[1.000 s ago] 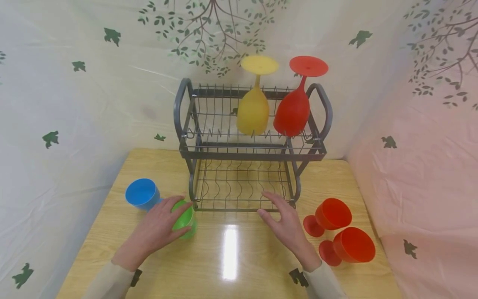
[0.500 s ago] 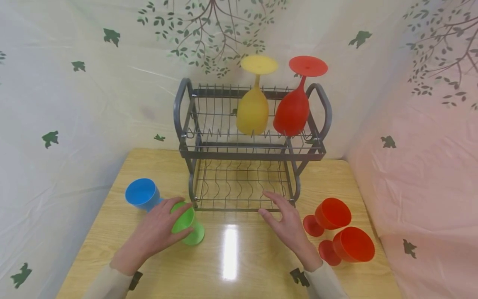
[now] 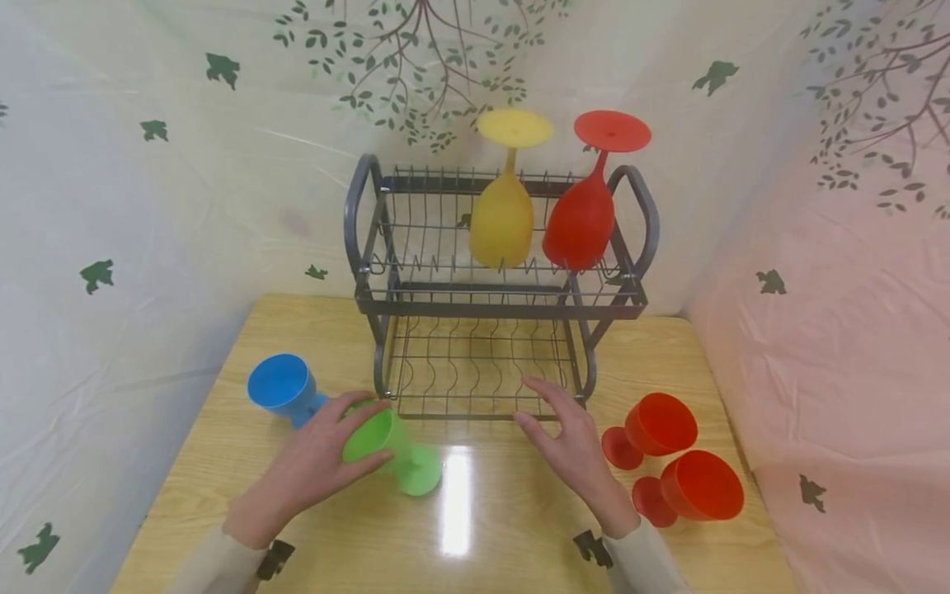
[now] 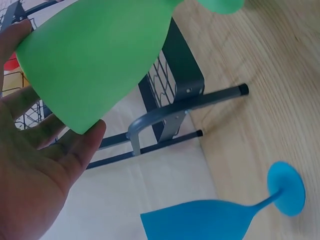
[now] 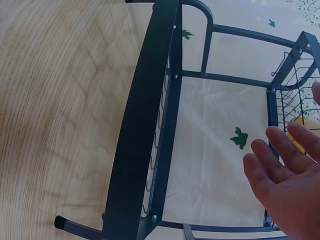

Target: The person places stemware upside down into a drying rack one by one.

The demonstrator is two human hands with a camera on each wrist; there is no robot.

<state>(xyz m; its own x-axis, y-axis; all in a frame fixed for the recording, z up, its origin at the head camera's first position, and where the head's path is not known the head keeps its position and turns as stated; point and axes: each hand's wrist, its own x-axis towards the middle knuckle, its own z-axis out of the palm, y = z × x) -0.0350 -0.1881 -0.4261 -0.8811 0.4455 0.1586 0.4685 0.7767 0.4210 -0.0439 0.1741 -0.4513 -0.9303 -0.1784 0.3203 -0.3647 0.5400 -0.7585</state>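
Note:
My left hand (image 3: 308, 458) grips a green plastic goblet (image 3: 386, 441) around the rim of its bowl, thumb on one side and fingers on the other. The goblet is tilted, its mouth toward my palm and its round foot pointing right. In the left wrist view the green bowl (image 4: 100, 55) fills the upper part, with fingertips at its rim. A blue goblet (image 3: 280, 386) stands just behind and left of this hand. To the right, my right hand (image 3: 571, 445) hovers in front of the dish rack (image 3: 505, 311), fingers relaxed and holding nothing.
On the rack's upper tier, a yellow goblet (image 3: 502, 223) and a red goblet (image 3: 582, 223) sit upside down. Two more red goblets, one behind (image 3: 663, 425) and one in front (image 3: 703, 487), are at the table's right. Patterned sheeting (image 3: 223, 206) hangs around the table.
The green goblet has tilted in my left hand, its foot swinging out to the right from under the bowl. My right hand has stayed nearly still.

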